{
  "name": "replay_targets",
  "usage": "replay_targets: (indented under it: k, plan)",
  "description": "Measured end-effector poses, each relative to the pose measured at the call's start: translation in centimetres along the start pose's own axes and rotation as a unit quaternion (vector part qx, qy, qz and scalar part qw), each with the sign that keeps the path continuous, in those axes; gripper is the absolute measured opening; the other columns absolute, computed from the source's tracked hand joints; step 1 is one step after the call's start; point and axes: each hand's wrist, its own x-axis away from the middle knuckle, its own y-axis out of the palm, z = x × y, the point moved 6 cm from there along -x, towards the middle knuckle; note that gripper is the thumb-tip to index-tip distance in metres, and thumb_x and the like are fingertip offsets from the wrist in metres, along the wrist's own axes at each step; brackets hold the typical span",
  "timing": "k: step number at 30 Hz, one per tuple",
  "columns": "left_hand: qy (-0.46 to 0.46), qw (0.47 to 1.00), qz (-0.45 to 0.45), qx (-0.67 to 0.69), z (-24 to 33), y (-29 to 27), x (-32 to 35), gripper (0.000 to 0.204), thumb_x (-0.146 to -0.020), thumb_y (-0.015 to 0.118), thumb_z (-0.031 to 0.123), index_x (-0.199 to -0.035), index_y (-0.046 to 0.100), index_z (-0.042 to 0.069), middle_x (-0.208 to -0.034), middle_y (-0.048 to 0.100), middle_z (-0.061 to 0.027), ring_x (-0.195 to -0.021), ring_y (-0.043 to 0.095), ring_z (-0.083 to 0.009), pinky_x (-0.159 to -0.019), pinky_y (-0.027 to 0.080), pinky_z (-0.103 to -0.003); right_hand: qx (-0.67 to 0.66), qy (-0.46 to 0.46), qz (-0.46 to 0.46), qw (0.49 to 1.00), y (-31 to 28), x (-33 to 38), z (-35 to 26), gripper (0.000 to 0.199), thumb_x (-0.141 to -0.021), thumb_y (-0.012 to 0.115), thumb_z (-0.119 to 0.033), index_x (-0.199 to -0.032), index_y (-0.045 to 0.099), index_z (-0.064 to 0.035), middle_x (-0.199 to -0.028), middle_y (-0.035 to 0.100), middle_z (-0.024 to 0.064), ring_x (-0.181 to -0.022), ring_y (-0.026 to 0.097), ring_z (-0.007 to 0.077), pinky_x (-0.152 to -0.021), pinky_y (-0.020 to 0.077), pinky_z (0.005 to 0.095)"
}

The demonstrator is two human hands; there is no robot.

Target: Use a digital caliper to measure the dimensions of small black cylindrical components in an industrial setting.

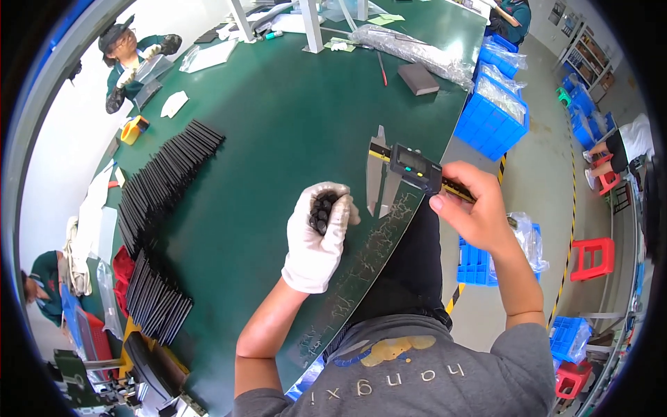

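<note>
Head view shows the caliper [406, 170] held above the tabletop [278, 125] edge, its steel jaws pointing down and slightly apart. Right hand [476, 208], bare, has its fingers [439, 203] closed around the caliper's beam beside the display. Left hand [319, 233], in a white glove, is curled shut on a cluster of small black parts [321, 208], just left of the jaws. Rows of black strips [163, 181] lie farther left; blue bins [493, 115] stand beyond the edge.
</note>
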Motion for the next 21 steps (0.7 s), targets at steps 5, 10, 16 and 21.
replay_targets:
  k: [5,10,16,21]
  plan:
    - [-0.024,0.999,-0.026,-0.013,1.7,-0.4,0.6,0.016,-0.087,0.055,-0.002,-0.103,0.059,-0.002,-0.089,0.064,-0.0056,-0.081,0.059,-0.0093,-0.074,0.047,-0.021,0.224,-0.126,0.031,0.966,-0.8,-0.2,-2.2,0.031,-0.068,0.075,-0.023,-0.088,0.061,-0.0044,-0.068,0.057,0.0058,-0.051,0.054,0.0194,-0.046,0.041,0.0274]
    - [0.017,0.999,0.021,-0.03,1.9,-0.6,1.7,0.014,-0.085,0.059,-0.002,-0.099,0.06,-0.002,-0.091,0.065,-0.0094,-0.084,0.063,-0.0147,-0.078,0.049,-0.026,0.39,-0.253,0.041,0.885,-1.9,0.1,-5.1,0.034,-0.063,0.075,-0.037,-0.072,0.056,-0.0096,-0.057,0.047,0.0007,-0.044,0.047,0.0173,-0.04,0.0331,0.0294]
    - [0.043,0.998,0.034,-0.031,2.3,0.1,1.8,0.015,-0.085,0.058,-0.002,-0.1,0.059,-0.003,-0.094,0.066,-0.0138,-0.086,0.064,-0.017,-0.079,0.049,-0.025,0.438,-0.271,0.033,0.856,-2.5,0.3,-5.4,0.037,-0.064,0.073,-0.041,-0.068,0.053,-0.0106,-0.056,0.044,0.0002,-0.043,0.047,0.0162,-0.039,0.0322,0.0293]
    - [0.017,0.999,0.03,-0.042,2.0,0.2,2.2,0.015,-0.083,0.061,-0.003,-0.099,0.061,-0.003,-0.093,0.066,-0.0123,-0.086,0.064,-0.016,-0.077,0.05,-0.025,0.43,-0.264,0.032,0.863,-2.0,0.0,-4.6,0.036,-0.066,0.073,-0.041,-0.075,0.057,-0.0092,-0.057,0.046,0.0008,-0.045,0.048,0.017,-0.04,0.034,0.0295]
